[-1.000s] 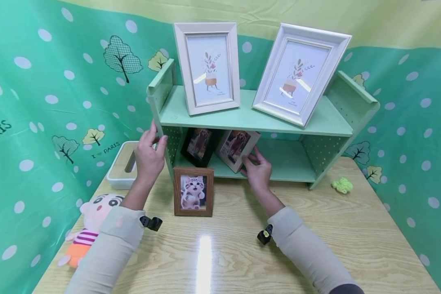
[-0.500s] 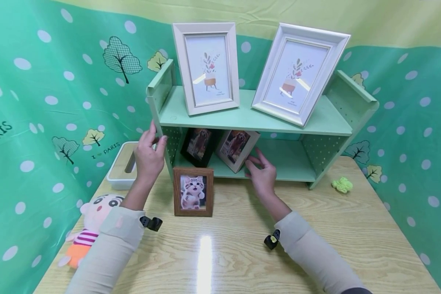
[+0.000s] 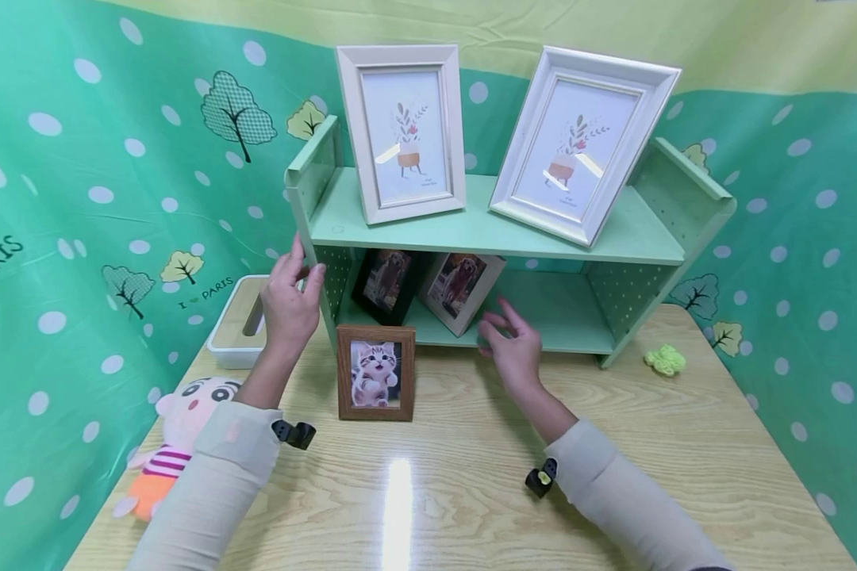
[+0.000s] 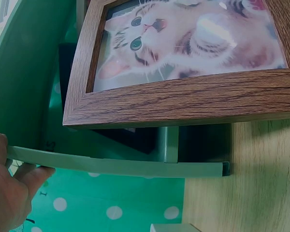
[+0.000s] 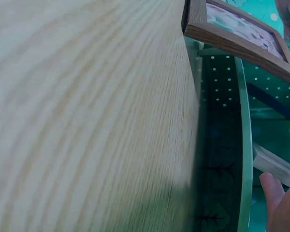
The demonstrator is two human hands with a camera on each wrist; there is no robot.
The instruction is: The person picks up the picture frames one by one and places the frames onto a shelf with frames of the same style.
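My left hand (image 3: 290, 309) grips the left side panel of a light green two-tier shelf (image 3: 486, 236), its thumb at the front edge; the left wrist view shows the same hand (image 4: 9, 191) at that panel. My right hand (image 3: 514, 349) is off the lower tier's front edge, fingers spread and holding nothing. Just left of it leans a small beige picture frame (image 3: 463, 289) with a dog photo. Farther left on that tier stands a black picture frame (image 3: 386, 281) with a similar photo. A brown wooden frame (image 3: 375, 373) with a kitten picture stands before the shelf.
Two larger picture frames, one cream (image 3: 407, 131) and one white (image 3: 578, 147), stand on the upper tier. Left of the shelf are a white box (image 3: 232, 337) with a wooden lid and a plush doll (image 3: 178, 436). A yellow-green fuzzy item (image 3: 665, 360) lies on the right.
My right hand has let go of the beige frame and drawn back to the right. The frame stays leaning in place. My left hand has not moved.
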